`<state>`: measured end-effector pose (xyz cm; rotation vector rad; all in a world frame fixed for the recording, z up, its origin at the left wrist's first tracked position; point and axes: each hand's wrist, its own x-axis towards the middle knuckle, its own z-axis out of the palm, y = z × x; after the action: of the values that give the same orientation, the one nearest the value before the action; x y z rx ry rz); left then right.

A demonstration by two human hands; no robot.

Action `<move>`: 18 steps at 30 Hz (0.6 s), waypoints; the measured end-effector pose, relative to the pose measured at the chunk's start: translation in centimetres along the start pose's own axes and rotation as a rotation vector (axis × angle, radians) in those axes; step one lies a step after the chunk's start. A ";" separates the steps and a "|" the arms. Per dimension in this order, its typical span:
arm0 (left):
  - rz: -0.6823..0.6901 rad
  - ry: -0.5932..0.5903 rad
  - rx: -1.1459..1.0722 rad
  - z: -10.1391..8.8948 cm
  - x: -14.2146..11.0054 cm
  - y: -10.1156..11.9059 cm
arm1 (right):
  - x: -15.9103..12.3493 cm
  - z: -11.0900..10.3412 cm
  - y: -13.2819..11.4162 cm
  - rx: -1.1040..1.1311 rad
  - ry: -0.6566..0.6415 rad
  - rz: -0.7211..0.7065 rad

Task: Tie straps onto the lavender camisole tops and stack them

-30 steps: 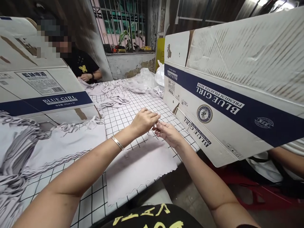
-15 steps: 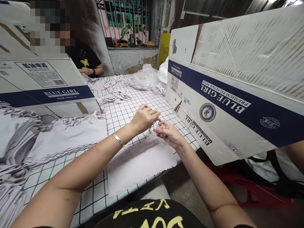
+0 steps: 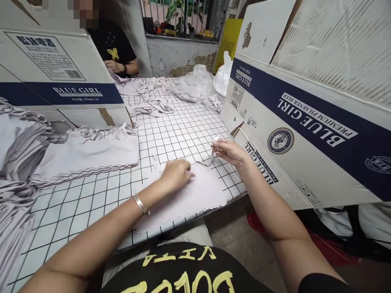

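BLUE GIRL stands upright on the left box (image 3: 61, 73), BLUE GIRL PREMIUM PILSENER BEER upside down on the right box (image 3: 308, 106), and VITA on the near shirt (image 3: 183, 264).

The person wears a black shirt (image 3: 183, 265), its front filling the bottom centre of the frame. Across it run two rows of yellow lettering (image 3: 200, 285), upside down as seen here: a smaller upper row and a much larger lower row, partly cut off by the frame's bottom edge. The strokes are thick and uneven, like brushwork. At the lower right, a short black sleeve (image 3: 320, 283) with a plain, curved hem ends above the elbow. The forearms and both the left hand (image 3: 175, 177) and right hand (image 3: 229, 151) are bare. A narrow, shiny silver bracelet (image 3: 141, 204) circles the left wrist, left of centre.
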<state>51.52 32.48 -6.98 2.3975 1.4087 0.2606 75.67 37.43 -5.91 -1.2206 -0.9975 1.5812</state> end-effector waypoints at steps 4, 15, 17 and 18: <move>-0.075 0.045 -0.050 4.3 -2.6 0.2 | 3.8 1.4 -1.2 -0.010 -0.079 0.005; -0.168 0.033 -0.356 4.7 -2.1 0.5 | 4.6 4.6 -2.1 0.045 -0.172 0.087; -0.161 0.058 -0.371 4.9 -2.1 0.5 | 3.2 4.6 -1.0 0.031 -0.164 0.097; -0.152 0.077 -0.375 4.9 -2.1 0.6 | 2.5 4.6 -0.4 0.022 -0.148 0.092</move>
<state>52.58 29.43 -11.28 1.9868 1.4211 0.5315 70.96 39.56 -5.29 -1.1624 -1.0270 1.7707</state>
